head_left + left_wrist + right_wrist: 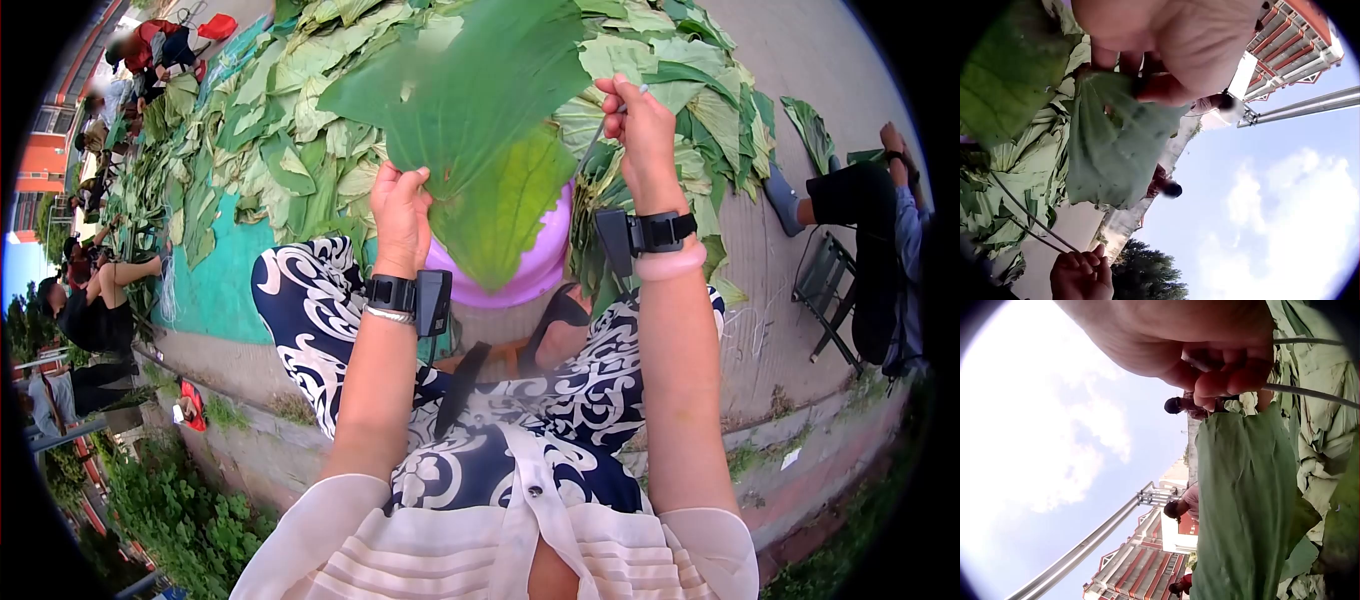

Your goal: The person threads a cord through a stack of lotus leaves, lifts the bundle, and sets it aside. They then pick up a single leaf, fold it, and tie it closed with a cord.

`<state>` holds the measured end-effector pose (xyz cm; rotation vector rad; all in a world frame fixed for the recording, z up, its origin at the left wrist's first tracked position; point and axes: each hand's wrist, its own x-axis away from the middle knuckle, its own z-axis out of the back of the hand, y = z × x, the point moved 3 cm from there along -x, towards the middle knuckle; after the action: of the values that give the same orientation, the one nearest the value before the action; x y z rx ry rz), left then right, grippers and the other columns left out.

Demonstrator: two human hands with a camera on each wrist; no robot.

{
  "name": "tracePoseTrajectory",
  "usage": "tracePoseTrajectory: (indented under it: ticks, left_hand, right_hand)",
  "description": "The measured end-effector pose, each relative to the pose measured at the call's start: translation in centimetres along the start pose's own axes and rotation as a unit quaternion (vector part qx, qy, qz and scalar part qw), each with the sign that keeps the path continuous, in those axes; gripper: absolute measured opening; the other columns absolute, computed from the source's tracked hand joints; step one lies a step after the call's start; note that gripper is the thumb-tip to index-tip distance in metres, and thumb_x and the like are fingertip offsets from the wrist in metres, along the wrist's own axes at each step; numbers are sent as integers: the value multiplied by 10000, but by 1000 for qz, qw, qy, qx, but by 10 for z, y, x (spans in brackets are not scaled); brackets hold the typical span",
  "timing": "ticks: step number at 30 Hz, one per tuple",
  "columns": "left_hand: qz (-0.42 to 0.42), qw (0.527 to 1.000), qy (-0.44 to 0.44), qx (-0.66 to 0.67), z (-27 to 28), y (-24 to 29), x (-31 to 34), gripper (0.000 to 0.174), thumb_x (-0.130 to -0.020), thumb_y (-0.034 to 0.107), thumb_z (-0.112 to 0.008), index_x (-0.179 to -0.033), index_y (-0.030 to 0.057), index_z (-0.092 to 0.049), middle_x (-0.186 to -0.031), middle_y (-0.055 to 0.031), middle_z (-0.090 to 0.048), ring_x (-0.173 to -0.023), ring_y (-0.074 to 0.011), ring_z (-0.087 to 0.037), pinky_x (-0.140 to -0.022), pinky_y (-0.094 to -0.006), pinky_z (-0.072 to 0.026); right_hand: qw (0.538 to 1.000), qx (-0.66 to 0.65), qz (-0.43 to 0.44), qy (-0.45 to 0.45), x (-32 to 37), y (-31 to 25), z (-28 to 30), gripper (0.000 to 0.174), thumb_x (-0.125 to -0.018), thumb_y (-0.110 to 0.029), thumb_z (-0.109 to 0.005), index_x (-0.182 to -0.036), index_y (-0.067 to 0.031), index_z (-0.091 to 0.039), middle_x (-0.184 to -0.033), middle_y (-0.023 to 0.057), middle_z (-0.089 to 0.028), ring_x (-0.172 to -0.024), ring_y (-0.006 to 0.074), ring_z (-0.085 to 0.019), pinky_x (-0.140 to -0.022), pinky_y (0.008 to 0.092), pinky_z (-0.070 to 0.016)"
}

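A big green leaf (470, 90) is stretched between both hands, above a purple basin (520, 280). Its lower left edge is pinched by my left hand (402, 215), thumb against fingers; the left wrist view shows this hand (1172, 44) close up on the leaf (1116, 137). My right hand (642, 130) has curled fingers at the leaf's right edge and also holds a thin grey metal tool (598, 135). In the right wrist view the leaf (1241, 500) hangs from the fingertips of that hand (1210, 350). A yellow-green leaf (495, 210) lies over the basin.
Heaped leaves (300, 80) cover the ground ahead and to the left, partly on a green sheet (235, 270). Several people sit at the left; another sits at the right beside a folding stool (825, 290). A low kerb (250, 415) runs behind the knees.
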<state>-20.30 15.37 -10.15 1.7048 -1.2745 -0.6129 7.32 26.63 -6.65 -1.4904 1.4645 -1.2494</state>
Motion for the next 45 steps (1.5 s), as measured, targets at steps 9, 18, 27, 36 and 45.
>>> tracePoseTrajectory:
  ticks: [9,18,27,36,45]
  left_hand:
    - [171,937,248,-178,116,-156,58,93,-737,-8,-587,-753,69,-536,-636,22,-464,-587,-81,-439,-513,-268,-330]
    - [-2,955,210,-211,77,-97,38,130,-760,-34,-591,-864,32,-553,-774,-21,-572,-674,-118,-552,-597,-252,-434]
    - [335,875,253,-240,122,-176,86,194,-823,113,-601,-992,19,-585,-974,-130,-648,-840,-254,-632,-683,-356,-479]
    - [330,881,299,-160,104,-138,40,527,-800,315,-731,-1204,37,-537,-1140,-109,-598,-1016,-288,-587,-834,-467,-467]
    - [126,946,287,-82,76,-112,47,273,-859,214,-691,-1019,15,-597,-854,-25,-590,-708,-133,-526,-589,-304,-430]
  right_hand:
    - [1000,14,-7,-7,0,-1,-6,262,-931,-227,-589,-984,11,-685,-692,-28,-551,-534,49,-455,-495,204,-378]
    - [1000,29,-7,1,1,1,-7,248,-916,-233,-597,-927,-6,-697,-689,-17,-568,-539,61,-455,-512,223,-385]
    - [999,36,-8,-8,1,2,-15,248,-915,-232,-596,-921,-6,-698,-692,-14,-570,-547,64,-460,-511,224,-383]
    - [999,50,-5,-5,0,3,-12,248,-913,-228,-593,-929,-3,-696,-707,-11,-573,-551,67,-463,-517,226,-388]
    - [999,37,1,-27,1,5,-17,250,-910,-217,-596,-924,14,-691,-697,-2,-574,-545,71,-466,-510,229,-386]
